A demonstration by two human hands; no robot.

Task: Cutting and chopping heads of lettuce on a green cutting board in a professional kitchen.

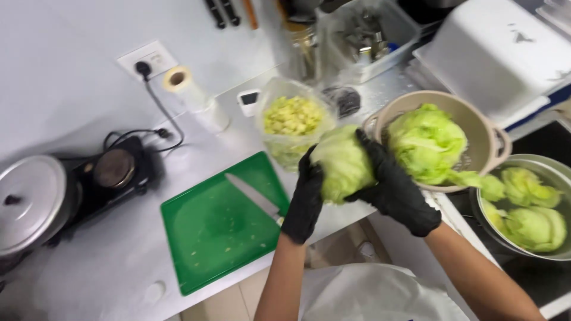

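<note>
Both my hands wear black gloves and grip one pale green lettuce head [342,163] above the counter edge. My left hand [306,199] clasps its left side; my right hand [392,184] wraps its right side. Just right of it, a beige colander [488,134] holds another lettuce head [425,142]. A green cutting board [214,229] lies to the left with a knife [253,196] resting on its upper right part.
A clear bag of chopped greens [292,119] stands behind the board. A metal bowl [535,163] of lettuce in water sits at right. A hot plate [113,172], a lidded pot [33,202], a film roll [193,95] and a white tub [493,53] surround the counter.
</note>
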